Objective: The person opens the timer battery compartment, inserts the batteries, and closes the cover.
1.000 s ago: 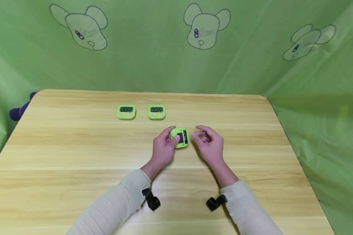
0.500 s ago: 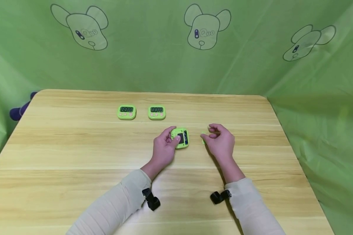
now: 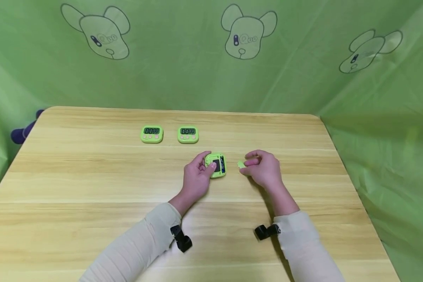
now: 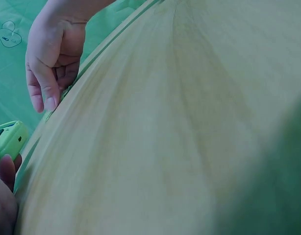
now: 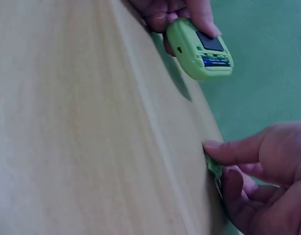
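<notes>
My left hand (image 3: 195, 178) grips a green digital timer (image 3: 217, 158), its back turned up and thumb over a dark square patch. A blue battery (image 5: 216, 62) lies in the timer's uncovered slot, plain in the right wrist view. To the right, my right hand (image 3: 266, 169) pinches a small green battery cover (image 3: 241, 165) between thumb and fingers, close over the table. Part of that cover is hidden by the fingertips. In the right wrist view the timer is held up off the table, its shadow beneath it.
Two more green timers, one on the left (image 3: 152, 134) and another beside it (image 3: 188, 134), lie face up farther back on the wooden table (image 3: 91, 176). A green curtain (image 3: 183, 78) hangs behind the table. Something purple (image 3: 18, 136) shows past the left edge.
My right hand has moved away to the right from the timer and now has the green cover in a pinch, taken from the table. The left hand stays still with the timer.
</notes>
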`<state>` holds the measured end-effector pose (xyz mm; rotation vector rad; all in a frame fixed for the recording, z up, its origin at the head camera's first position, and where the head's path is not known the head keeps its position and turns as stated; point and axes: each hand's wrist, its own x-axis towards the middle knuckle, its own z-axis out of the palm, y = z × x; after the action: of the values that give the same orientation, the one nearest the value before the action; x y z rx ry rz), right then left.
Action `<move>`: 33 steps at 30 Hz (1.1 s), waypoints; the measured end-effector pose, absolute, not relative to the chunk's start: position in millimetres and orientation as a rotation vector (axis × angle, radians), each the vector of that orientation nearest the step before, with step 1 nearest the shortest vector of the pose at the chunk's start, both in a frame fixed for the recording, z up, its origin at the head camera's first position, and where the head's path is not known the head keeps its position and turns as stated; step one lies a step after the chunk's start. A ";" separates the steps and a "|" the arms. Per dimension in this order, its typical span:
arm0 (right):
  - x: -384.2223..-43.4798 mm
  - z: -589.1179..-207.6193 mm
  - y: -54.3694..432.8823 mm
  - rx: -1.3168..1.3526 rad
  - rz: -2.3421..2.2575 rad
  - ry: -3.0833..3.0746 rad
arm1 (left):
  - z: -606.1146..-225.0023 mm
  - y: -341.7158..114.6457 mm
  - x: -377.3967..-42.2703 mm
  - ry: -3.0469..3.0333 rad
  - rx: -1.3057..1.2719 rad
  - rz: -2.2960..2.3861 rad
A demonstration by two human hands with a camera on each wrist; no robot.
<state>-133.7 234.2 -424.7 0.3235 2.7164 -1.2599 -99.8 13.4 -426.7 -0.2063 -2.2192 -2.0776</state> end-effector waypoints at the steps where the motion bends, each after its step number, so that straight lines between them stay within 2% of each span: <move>1: -133.9 -424.5 234.8 0.313 -1.273 2.681 | -426.7 13.4 -99.9 -2.220 -0.206 -2.079; 6: -132.4 -427.3 233.0 0.189 -1.379 2.608 | -427.2 13.5 -100.5 -2.216 -0.210 -2.076; 13: -130.5 -435.1 226.8 0.058 -1.765 2.346 | -427.3 13.2 -99.9 -2.220 -0.202 -2.082; 20: -129.7 -443.9 220.0 -0.062 -1.898 2.228 | -428.9 14.0 -100.2 -2.235 -0.189 -2.081; 28: -129.8 -447.7 209.5 -0.029 -1.943 2.350 | -464.1 19.1 -114.4 -2.232 -0.192 -2.076; 33: -129.7 -450.9 203.7 -0.053 -1.976 2.393 | -469.9 18.2 -115.9 -2.211 -0.213 -2.085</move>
<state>-129.7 203.7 -450.9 -0.0527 2.3932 -1.9761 -115.9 18.2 -469.9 -0.2126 -2.2106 -2.0853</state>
